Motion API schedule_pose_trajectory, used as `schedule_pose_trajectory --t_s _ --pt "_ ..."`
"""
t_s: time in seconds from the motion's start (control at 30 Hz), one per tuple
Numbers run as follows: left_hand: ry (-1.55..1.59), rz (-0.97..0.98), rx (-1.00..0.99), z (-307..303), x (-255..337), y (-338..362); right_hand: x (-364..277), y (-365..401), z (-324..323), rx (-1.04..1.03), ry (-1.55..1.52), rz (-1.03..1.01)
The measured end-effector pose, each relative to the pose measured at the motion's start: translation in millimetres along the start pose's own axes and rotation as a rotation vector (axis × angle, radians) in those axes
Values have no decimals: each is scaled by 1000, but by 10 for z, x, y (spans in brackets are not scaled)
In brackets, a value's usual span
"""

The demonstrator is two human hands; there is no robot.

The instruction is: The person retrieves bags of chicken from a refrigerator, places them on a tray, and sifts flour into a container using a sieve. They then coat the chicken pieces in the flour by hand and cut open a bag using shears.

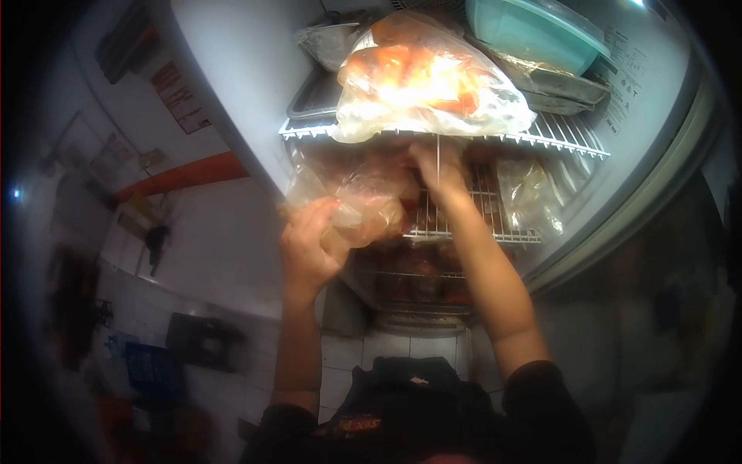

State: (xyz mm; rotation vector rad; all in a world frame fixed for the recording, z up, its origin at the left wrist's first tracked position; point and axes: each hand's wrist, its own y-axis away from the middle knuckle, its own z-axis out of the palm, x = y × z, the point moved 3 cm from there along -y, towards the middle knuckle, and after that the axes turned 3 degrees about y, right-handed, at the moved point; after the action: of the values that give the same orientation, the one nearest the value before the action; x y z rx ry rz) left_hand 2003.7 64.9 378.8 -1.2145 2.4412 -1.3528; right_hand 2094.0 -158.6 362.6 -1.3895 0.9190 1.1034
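A clear plastic bag (367,197) with pinkish-orange contents lies on the middle wire shelf of the fridge, its near side bulging over the shelf's front. My left hand (309,240) is closed on the bag's near left side, fingers pressed into the loose plastic. My right hand (439,168) reaches in under the upper shelf at the bag's right side. Its fingers point left toward the bag's top and are mostly hidden in shadow, so I cannot tell whether they grip it.
On the upper wire shelf (568,138) sits a large bag of orange pieces (425,77), brightly lit. Beside it stand a teal tub (533,35) and a metal tray (313,97). Another plastic bag (529,197) lies right of my right arm. The fridge's left wall (232,69) stands close by.
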Motion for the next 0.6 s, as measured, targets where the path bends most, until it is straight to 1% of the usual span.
schedule_pose_trajectory --t_s 0.03,0.07,0.13,0.2,0.27,0.3,0.37,0.43,0.47,0.53,0.6 --pt "1 3 -1 20 -22 14 300 -418 -187 296 492 -24" --pt "2 4 -3 26 -24 34 454 -651 -277 410 607 -34" --pt "25 -10 27 39 -27 31 582 -913 -215 333 568 -53" --pt "32 -23 22 47 -18 40 713 -1198 -67 242 543 -29" --pt "43 -37 23 43 -45 43 788 -1374 -144 293 580 -61" --pt "46 -35 31 52 -59 48 752 -1404 -308 365 617 -100" --pt "59 -57 40 70 -93 84 652 -1447 -857 516 709 -184" --pt "57 -34 53 94 -133 73 501 -1452 -1415 604 849 -247" --pt "63 -66 50 114 -161 74 487 -1447 -1627 613 917 -264" --pt "-1 -5 100 130 -191 91 566 -1463 -1957 581 1033 -278" --pt "7 -48 78 141 -201 125 799 -1400 -2162 468 1078 -268"
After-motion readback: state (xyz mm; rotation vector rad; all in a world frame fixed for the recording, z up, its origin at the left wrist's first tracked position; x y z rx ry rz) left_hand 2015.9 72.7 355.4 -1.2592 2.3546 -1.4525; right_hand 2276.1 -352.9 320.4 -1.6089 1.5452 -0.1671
